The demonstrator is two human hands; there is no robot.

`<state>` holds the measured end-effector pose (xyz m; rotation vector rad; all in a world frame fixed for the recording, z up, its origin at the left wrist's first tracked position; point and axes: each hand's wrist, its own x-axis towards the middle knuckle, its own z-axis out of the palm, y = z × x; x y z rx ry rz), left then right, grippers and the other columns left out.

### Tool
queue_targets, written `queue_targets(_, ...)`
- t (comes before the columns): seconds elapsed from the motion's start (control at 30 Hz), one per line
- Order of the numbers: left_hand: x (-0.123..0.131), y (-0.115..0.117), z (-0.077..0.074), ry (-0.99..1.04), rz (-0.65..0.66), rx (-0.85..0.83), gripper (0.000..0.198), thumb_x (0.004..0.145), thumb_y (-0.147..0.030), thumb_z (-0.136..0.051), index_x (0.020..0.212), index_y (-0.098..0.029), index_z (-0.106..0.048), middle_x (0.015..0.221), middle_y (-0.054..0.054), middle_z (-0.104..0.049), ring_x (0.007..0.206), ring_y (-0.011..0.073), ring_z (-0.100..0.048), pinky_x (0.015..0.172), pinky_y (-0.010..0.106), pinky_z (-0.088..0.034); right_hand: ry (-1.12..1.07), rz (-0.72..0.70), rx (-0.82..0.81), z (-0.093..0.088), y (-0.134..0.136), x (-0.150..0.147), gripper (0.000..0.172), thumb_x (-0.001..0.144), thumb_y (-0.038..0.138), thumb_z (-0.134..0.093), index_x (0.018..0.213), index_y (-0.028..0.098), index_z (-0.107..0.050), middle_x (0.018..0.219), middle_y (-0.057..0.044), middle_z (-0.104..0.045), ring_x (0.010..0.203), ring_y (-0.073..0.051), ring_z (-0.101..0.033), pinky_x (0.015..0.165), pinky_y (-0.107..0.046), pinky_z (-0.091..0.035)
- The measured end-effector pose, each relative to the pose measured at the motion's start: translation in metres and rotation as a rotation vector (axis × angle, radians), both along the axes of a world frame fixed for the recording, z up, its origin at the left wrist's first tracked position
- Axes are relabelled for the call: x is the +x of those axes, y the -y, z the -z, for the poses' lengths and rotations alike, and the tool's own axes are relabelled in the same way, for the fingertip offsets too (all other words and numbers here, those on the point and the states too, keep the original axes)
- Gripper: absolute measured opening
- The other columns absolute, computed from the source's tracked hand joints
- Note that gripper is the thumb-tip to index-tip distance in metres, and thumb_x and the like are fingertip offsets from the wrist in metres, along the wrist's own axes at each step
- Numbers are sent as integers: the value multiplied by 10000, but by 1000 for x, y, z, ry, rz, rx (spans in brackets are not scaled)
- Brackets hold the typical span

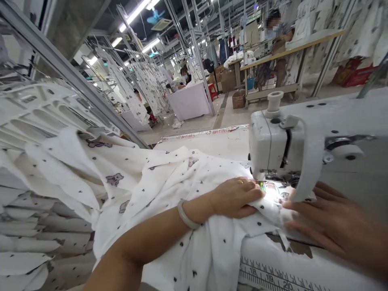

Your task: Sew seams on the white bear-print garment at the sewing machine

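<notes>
A white fabric (194, 178) with small dark spots and printed bears spreads over the sewing table. Its edge lies under the lit needle area of a white sewing machine (263, 141). My left hand (236, 197), with a ring and a pale bangle, presses flat on the cloth just left of the needle, fingers stretched out. On the other side, my right hand (336, 222) reaches in low by the machine head, fingers extended and slightly blurred, fingertips at the fabric's edge. The exact stitching point is partly hidden by fingers and glare.
White hangers (45, 105) and stacked printed cloth (33, 238) stand at the left. A printed ruler (273, 279) runs along the table's front. Metal posts (197, 52) rise beyond, where a person (279, 32) sits at another table (294, 50). Garments hang on racks behind.
</notes>
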<state>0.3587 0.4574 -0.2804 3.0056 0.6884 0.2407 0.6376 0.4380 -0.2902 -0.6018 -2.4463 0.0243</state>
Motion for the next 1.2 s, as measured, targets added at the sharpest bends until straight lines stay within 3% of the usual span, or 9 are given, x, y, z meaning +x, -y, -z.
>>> queue_targets(0.1, 2, 6, -13, 20, -40, -92, 256, 1032, -318, -413, 1133, -175, -600, 1113, 130, -681, 1047, 238, -638, 949, 391, -546, -8, -133, 108, -5, 10, -6, 241, 1060, 408, -524, 1079, 236, -692, 937, 14, -779, 783, -178, -717, 903, -399, -484)
queue_targets(0.27, 12, 37, -41, 244, -376, -284, 182, 1015, -240, -461, 935, -193, -617, 1083, 78, -659, 1017, 209, -619, 951, 383, -543, 69, -204, 159, -1, 21, -13, 394, 1047, 410, -558, 1341, 167, -656, 1274, -47, -750, 1126, -238, -705, 1029, -416, -495)
queue_targets(0.33, 17, 53, -42, 259, -487, -333, 165, 997, -201, -475, 925, -187, -622, 1047, 74, -651, 1009, 213, -608, 933, 387, -545, 96, -203, 152, 1, 22, -14, 463, 1037, 475, -563, 1357, 151, -647, 1308, -65, -735, 1143, -250, -708, 1014, -417, -527)
queue_targets(0.43, 23, 74, -27, 224, -579, -318, 167, 967, -152, -470, 1019, -173, -628, 1068, 86, -650, 987, 233, -590, 908, 428, -544, 113, -193, 74, 1, 23, -15, 462, 1050, 493, -505, 1296, 140, -673, 1232, -98, -762, 1077, -267, -738, 957, -429, -575)
queue_targets(0.63, 22, 74, 5, 374, -620, -174, 191, 1015, -211, -394, 1091, -179, -566, 1089, 103, -644, 1004, 247, -569, 922, 453, -522, 111, -188, -22, 5, 24, -14, 469, 1009, 451, -608, 1371, 153, -636, 1309, -118, -727, 1212, -288, -688, 1095, -483, -529)
queue_targets(0.73, 14, 53, 4, 476, -638, -228, 205, 1039, -279, -374, 1036, -188, -557, 1005, 87, -649, 942, 223, -593, 857, 397, -535, 106, -200, -50, 8, 25, -10, 478, 976, 468, -655, 1357, 180, -657, 1416, -114, -665, 1283, -292, -645, 1072, -449, -556)
queue_targets(0.83, 9, 40, 1, 503, -518, -216, 235, 1039, -326, -385, 1024, -185, -573, 984, 89, -655, 931, 218, -611, 843, 380, -538, 124, -208, -18, 7, 25, -10, 444, 988, 454, -636, 1335, 181, -671, 1380, -110, -690, 1253, -274, -667, 1051, -439, -574)
queue_targets(1.03, 10, 46, 0, 329, -408, -120, 276, 1024, -368, -469, 1150, -173, -618, 998, 90, -687, 949, 230, -631, 853, 403, -549, 83, -222, 50, 3, 20, -14, 370, 995, 414, -635, 1276, 186, -714, 1250, -56, -763, 1162, -232, -714, 1063, -394, -549)
queue_targets(1.2, 15, 40, -3, 422, -510, -162, 261, 1046, -301, -459, 1092, -173, -683, 983, 80, -691, 940, 200, -646, 843, 359, -559, -8, -187, 89, -3, 19, -18, 294, 1041, 390, -558, 1155, 191, -742, 1147, -42, -794, 1031, -204, -754, 971, -363, -577)
